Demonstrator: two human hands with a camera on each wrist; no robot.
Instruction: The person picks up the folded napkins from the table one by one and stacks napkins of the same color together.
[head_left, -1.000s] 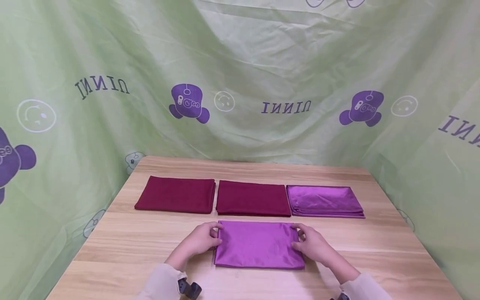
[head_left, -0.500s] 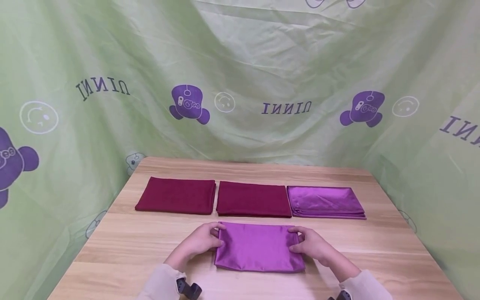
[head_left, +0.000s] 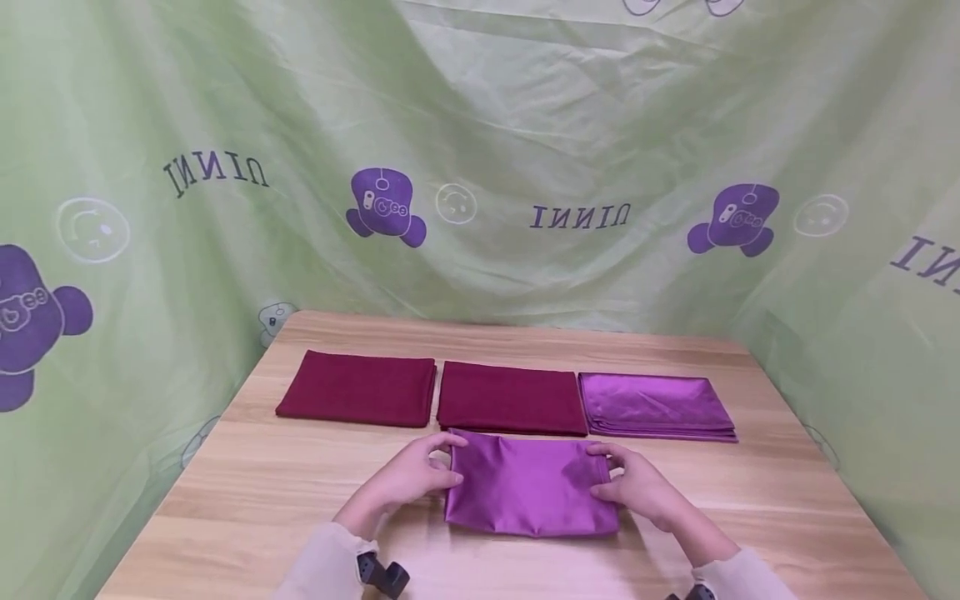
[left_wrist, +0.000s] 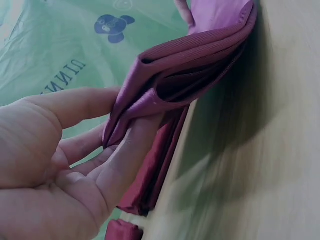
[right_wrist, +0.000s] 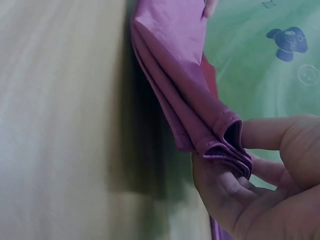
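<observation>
A folded shiny purple cloth (head_left: 534,492) is held by both hands near the middle of the table, its front edge sagging. At its left end my left hand (head_left: 412,477) pinches the layers between thumb and fingers. My right hand (head_left: 643,490) grips the other end the same way. The left wrist view shows the stacked folds of the purple cloth (left_wrist: 135,90) gaping beside the left hand (left_wrist: 75,160), with a shadow on the table beneath. In the right wrist view, hemmed layers of the purple cloth (right_wrist: 172,45) bunch within the right hand (right_wrist: 285,170).
Behind the held cloth, a row of folded cloths lies on the wooden table (head_left: 247,492): a dark red one (head_left: 356,389) at left, another dark red one (head_left: 513,398) in the middle, a purple one (head_left: 652,404) at right. A green printed curtain (head_left: 487,275) surrounds the table.
Both hands keep hold of the purple cloth. It has risen off the table and shifted slightly away from me, its surface now more wrinkled. The row behind stays put.
</observation>
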